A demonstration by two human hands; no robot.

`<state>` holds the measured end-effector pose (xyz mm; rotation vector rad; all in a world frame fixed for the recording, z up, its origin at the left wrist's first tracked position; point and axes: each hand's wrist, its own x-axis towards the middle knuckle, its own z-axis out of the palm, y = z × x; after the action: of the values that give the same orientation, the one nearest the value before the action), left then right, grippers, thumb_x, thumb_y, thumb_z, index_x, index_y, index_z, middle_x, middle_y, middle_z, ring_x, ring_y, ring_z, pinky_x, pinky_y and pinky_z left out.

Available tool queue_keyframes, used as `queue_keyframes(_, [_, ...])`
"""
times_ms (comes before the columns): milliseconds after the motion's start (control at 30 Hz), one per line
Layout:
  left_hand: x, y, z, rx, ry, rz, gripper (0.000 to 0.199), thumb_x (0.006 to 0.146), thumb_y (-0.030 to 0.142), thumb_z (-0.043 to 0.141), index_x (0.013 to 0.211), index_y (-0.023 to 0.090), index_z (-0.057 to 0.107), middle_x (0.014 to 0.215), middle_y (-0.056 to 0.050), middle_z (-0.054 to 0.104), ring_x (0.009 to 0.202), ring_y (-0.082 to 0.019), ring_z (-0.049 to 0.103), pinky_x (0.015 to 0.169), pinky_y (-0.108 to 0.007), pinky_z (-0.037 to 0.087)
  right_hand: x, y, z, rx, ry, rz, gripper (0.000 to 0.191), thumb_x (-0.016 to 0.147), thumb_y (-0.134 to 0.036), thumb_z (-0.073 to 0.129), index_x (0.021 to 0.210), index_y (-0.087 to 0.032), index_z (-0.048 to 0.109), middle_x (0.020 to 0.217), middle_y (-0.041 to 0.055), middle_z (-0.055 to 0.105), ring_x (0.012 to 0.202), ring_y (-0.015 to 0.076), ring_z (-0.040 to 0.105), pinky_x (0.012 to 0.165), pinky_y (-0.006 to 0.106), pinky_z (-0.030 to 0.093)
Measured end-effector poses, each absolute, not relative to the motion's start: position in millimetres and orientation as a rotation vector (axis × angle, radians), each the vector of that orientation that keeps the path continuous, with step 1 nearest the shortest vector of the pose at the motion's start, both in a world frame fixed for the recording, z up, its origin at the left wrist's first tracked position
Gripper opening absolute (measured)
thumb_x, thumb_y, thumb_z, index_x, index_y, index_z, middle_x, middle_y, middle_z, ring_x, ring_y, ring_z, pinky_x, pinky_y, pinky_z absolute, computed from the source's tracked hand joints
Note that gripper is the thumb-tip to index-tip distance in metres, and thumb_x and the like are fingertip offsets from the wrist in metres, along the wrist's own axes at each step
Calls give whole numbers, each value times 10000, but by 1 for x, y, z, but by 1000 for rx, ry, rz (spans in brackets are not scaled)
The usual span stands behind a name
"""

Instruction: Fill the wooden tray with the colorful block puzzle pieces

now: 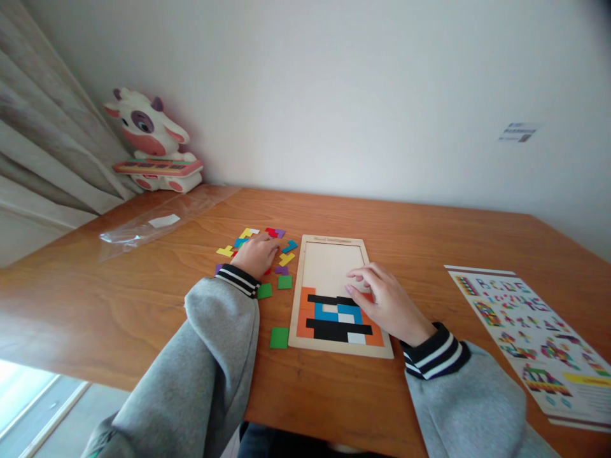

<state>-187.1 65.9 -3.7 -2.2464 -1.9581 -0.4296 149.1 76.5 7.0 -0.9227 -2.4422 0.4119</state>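
Nearest: two grey sleeves with black-and-white striped cuffs reach in from the bottom edge over a wooden table point(429, 242). A loose green square piece point(279, 338) lies on the table just left of the puzzle board point(329, 261), near its bottom corner. The wooden board's lower part is filled with orange, black, blue and white pieces; the upper part is bare.

Right hand point(389, 302) rests on the board's right side, fingers loosely spread, fingertips on the top row of placed pieces by an orange one; nothing visibly gripped.

Two more green squares point(274, 286) sit between the left cuff and the board.

Left hand point(258, 254) is palm down, curled over the scatter of loose pieces point(286, 254) (yellow, blue, red, purple) left of the board; whether it holds one I cannot tell.

Right of the board, well apart: printed pattern sheet point(529, 337). Farther left: clear plastic bag point(157, 222). Far left corner at the wall: cow toy point(153, 140), beside a curtain point(42, 146).
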Motion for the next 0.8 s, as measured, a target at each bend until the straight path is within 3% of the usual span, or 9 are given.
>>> queue_keyframes(167, [-194, 67, -6, -2284, -1947, -463, 346, 830, 125, 461, 1014, 180, 749, 1116, -95, 706, 1032, -225, 663, 980, -348, 525, 149, 76, 7, -931, -2443, 435, 137, 978, -308, 554, 1083, -230, 593, 1080, 69, 628, 985, 232, 632, 896, 431, 509])
queue_keyframes(333, [-197, 66, -3, -2325, -1943, -419, 292, 888, 243, 487, 978, 210, 763, 939, -81, 672, 888, -220, 645, 885, -361, 543, 149, 78, 4, -916, -2431, 428, 139, 974, -308, 562, 1081, -229, 600, 1070, 67, 635, 969, 233, 642, 885, 427, 513])
queue_keyframes(433, [-197, 65, -4, -2357, -1905, -419, 296, 915, 293, 488, 1001, 205, 758, 918, -81, 625, 876, -214, 609, 907, -377, 523, 150, 78, 3, -903, -2430, 420, 135, 969, -295, 565, 1084, -233, 602, 1070, 65, 637, 963, 233, 648, 874, 421, 518])
queue_keyframes(633, [-196, 66, -8, -2381, -1871, -478, 303, 891, 158, 444, 987, 174, 731, 1130, -130, 625, 1058, -266, 573, 1005, -472, 483, 149, 78, 4, -900, -2418, 451, 143, 964, -283, 571, 1095, -230, 595, 1075, 70, 625, 945, 227, 655, 859, 408, 541])
queue_keyframes(800, [-191, 69, -10, -2421, -1869, -484, 292, 905, 139, 420, 933, 165, 709, 1130, -118, 652, 1097, -238, 587, 1033, -420, 488, 149, 78, 5, -895, -2416, 467, 148, 964, -283, 567, 1095, -221, 596, 1080, 80, 616, 937, 227, 656, 849, 415, 556])
